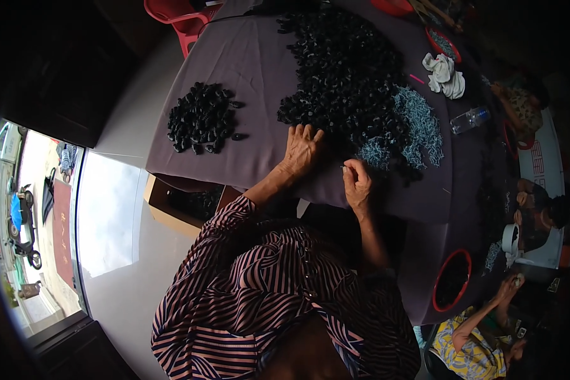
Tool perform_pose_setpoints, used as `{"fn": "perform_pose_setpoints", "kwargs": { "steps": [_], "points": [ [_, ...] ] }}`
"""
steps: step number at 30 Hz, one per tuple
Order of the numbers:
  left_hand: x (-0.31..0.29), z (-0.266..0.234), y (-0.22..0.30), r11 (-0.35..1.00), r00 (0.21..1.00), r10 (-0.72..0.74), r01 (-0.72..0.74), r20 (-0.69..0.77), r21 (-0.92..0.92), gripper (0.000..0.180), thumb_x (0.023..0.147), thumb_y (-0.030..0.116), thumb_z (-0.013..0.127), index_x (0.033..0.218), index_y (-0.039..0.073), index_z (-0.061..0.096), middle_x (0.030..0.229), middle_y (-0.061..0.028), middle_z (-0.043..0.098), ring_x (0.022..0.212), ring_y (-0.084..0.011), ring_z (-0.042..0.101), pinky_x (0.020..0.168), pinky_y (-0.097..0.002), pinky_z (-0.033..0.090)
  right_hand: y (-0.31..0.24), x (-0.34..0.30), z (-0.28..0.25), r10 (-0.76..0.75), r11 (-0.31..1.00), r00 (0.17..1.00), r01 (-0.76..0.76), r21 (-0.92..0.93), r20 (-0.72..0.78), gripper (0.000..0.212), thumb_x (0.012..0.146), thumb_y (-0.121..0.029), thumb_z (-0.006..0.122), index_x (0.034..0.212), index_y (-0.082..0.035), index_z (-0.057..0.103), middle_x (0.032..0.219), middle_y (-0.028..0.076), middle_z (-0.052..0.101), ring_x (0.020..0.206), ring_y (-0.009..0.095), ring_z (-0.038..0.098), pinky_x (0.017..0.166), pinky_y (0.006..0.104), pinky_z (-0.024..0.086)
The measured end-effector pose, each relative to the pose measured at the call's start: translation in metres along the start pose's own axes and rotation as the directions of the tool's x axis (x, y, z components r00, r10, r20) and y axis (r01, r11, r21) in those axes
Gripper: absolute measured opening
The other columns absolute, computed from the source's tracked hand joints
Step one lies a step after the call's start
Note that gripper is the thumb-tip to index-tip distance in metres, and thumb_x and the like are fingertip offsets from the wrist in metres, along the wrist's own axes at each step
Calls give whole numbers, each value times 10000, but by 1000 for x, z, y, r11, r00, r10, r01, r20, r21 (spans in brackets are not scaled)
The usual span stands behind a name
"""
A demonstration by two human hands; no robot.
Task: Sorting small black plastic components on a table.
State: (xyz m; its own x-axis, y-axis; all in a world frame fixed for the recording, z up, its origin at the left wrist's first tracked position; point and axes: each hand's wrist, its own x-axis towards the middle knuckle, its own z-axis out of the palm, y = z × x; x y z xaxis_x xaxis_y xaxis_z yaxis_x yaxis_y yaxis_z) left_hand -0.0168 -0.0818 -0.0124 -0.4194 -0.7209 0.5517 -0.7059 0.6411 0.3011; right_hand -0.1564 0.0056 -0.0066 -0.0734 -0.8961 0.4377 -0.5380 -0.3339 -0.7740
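A large heap of small black plastic parts [342, 69] spreads over the cloth-covered table in front of me. My left hand [303, 151] is at its near edge, fingers curled down; what they grip is hidden. Closer to the table's edge, my right hand [356, 182] is closed in a pinch, with the tip of a small screw showing at its fingers. Silvery-blue screws [419, 123] lie heaped along the right side of the black parts. A smaller pile of black parts [202, 117] sits apart on the left.
Below the table's left edge stands a cardboard box [161, 206] with black parts inside. On the right are a white cloth [446, 76], a clear plastic bottle [470, 120] and a red-rimmed basket [453, 278]. Other people work along the right side. A red chair [177, 19] stands beyond.
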Motion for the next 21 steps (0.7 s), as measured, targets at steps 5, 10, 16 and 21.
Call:
{"fn": "perform_pose_setpoints", "kwargs": {
  "steps": [5,10,16,21],
  "points": [
    [-1,1,-4,995,995,95,-94,-20,25,165,668,155,479,820,90,478,753,-109,422,720,-231,395,661,-329,296,-6,2,-2,-8,1000,1000,7,-22,-21,88,729,-9,445,811,-1,477,709,55,486,582,111,463,519,207,396],
    [-1,0,-6,996,993,86,-85,-86,13,126,661,139,483,766,73,460,717,-93,416,692,-217,401,641,-321,304,-1,1,-1,-8,1000,1000,7,-31,-28,86,724,-5,451,807,-3,477,690,56,485,577,111,465,515,204,394],
    [1,-18,-4,426,864,-444,435,235,-793,211,775,199,458,674,16,426,609,-72,493,522,-156,466,518,-276,370,-3,3,1,-25,1000,998,25,4,-60,73,729,-8,451,798,-4,475,667,51,482,555,109,461,505,202,390],
    [-2,-38,8,-457,868,-259,276,424,-845,182,804,176,425,795,5,487,684,-71,538,573,-108,505,579,-214,417,-10,1,-6,19,999,997,-21,-34,-70,74,731,-18,452,800,-4,477,659,55,487,554,117,469,511,214,394]
  ]
}}
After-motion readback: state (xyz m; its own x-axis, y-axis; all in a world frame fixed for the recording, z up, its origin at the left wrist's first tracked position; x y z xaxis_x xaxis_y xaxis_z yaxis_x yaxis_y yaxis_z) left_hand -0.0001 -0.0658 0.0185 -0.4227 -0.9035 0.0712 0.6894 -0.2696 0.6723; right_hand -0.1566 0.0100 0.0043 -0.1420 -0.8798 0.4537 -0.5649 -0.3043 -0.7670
